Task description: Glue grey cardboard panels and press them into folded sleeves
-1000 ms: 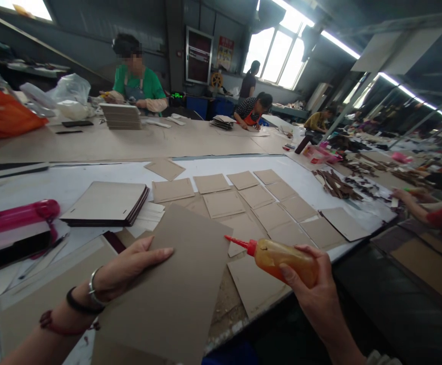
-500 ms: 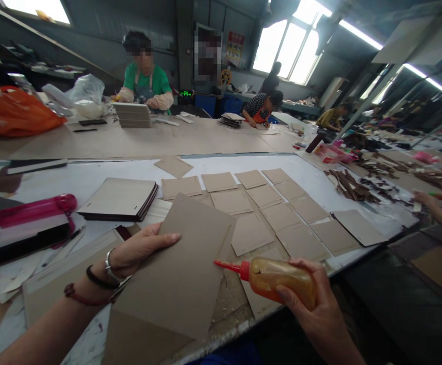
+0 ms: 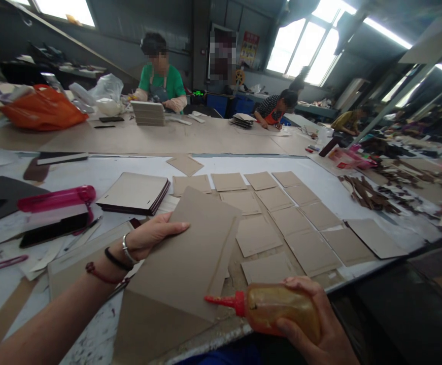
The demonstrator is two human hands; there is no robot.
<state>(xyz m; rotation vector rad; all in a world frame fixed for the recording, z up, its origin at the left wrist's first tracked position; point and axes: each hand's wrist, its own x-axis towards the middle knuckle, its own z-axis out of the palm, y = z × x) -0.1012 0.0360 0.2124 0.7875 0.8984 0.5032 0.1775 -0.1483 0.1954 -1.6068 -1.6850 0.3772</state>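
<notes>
clamped in the right fingers [image 3: 314,291], the amber red-tipped plastic bottle [image 3: 276,310] has moved near the lower corner of the rectangular brown board [image 3: 190,253], pinched by the left fingers [image 3: 178,228]; the edge line [image 3: 224,251] looks almost complete.

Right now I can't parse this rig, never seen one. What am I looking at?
No machine: a person's two bare hands, seen from a camera worn on the head, looking forward and down. The left hand has its grip on a large brown sheet. The right hand holds an amber squeeze bottle, its red nozzle at the sheet's right side; contact is hard to tell. On the white table lie smaller brown pieces in rough rows, a stack of boards and a pink case.
</notes>
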